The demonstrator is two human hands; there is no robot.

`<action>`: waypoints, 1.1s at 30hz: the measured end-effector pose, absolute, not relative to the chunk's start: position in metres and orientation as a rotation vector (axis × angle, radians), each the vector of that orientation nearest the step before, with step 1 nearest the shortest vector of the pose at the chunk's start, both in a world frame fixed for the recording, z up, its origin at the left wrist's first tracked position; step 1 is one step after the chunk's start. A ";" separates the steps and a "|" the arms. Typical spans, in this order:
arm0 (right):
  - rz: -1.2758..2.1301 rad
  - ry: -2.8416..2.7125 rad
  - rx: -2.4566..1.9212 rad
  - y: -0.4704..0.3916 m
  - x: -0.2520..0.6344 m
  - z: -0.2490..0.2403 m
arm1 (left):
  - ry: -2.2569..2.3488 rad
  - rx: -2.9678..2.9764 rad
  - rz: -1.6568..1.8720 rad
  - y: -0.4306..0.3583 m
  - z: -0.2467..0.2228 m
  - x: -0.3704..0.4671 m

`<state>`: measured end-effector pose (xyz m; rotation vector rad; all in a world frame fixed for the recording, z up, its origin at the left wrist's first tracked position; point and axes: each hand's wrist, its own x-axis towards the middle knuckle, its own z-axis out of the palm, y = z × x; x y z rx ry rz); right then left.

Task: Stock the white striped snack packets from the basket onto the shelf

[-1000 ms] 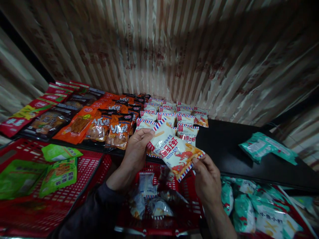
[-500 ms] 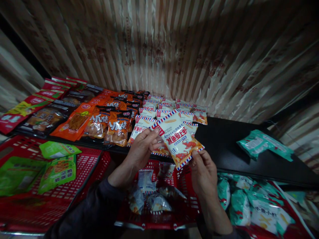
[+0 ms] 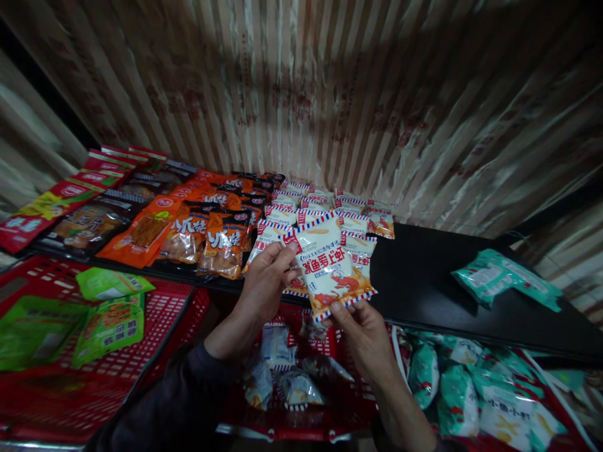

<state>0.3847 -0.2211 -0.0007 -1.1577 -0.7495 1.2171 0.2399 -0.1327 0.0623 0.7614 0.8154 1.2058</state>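
A white snack bag (image 3: 332, 267) with a red-and-blue striped edge and orange pictures is held up in front of me. My left hand (image 3: 269, 276) pinches its upper left corner. At its bottom edge my right hand (image 3: 360, 329) grips it between thumb and fingers. Behind it, rows of matching white snack bags (image 3: 351, 204) lie on the black shelf (image 3: 414, 263); the held bag covers some of them. Below my hands, a red basket (image 3: 343, 402) holds several more small bags (image 3: 299, 386), dimly lit.
Orange snack packs (image 3: 223, 242), dark packs (image 3: 85, 223) and red packs (image 3: 51, 207) line the shelf's left side. Teal bags (image 3: 504, 276) lie at its right. A left red basket (image 3: 164, 307) holds green packs (image 3: 110, 329); teal bags (image 3: 459, 395) fill a right one. Corrugated sheeting (image 3: 301, 94) stands behind.
The held snack bag has turned more upright, its lower end swinging left. My right hand has moved left and down with the bottom edge; my left hand keeps its corner.
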 end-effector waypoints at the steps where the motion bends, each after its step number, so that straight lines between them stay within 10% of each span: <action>1: 1.205 -0.759 -1.152 -0.222 0.385 -0.001 | 0.820 0.761 1.213 -0.133 0.063 0.239; 33: 0.978 -0.834 -1.206 -0.223 0.381 0.011 | 0.755 0.840 1.052 -0.153 0.057 0.256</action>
